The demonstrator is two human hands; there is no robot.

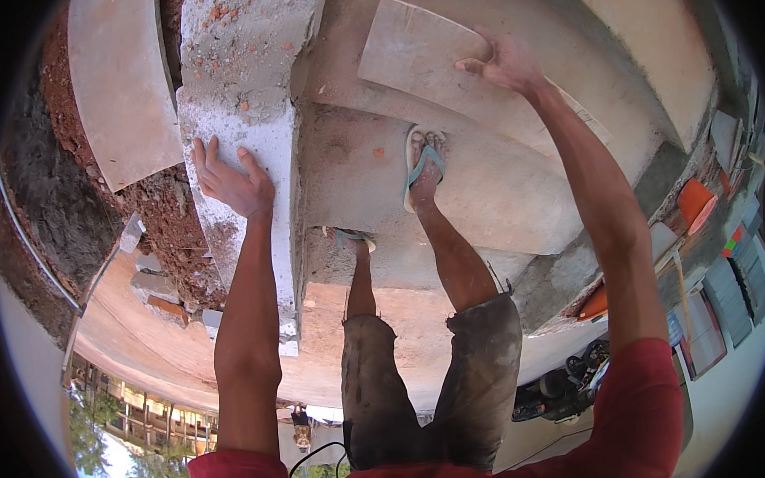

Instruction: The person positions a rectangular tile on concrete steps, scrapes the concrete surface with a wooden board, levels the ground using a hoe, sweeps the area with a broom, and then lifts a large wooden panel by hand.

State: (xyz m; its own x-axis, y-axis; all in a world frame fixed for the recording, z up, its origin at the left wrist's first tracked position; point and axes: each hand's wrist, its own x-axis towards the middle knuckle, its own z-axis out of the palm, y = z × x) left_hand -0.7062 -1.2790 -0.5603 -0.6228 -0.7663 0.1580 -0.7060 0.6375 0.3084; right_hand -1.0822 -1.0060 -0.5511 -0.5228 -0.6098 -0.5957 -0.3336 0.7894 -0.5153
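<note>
A long, flat, pale tile slab (422, 52) is tilted over the step in front of me. My right hand (509, 64) grips its far edge, thumb on the face and the other fingers partly hidden behind it. To the left, my left hand (235, 178) lies with fingers apart on the top of a low wall (268, 100) coated with white powder and dotted with reddish crumbs. Nothing is in that hand. My feet, in sandals with teal straps (426, 163), stand on different levels of the dusty concrete steps (482, 202).
Another large pale slab (124, 88) leans beyond the wall over reddish soil (159, 238). Broken blocks (157, 289) lie near it. On the right are an orange bucket (696, 204), grey panels (725, 290) and a dark motorcycle (561, 393). A person (301, 429) is in the distance.
</note>
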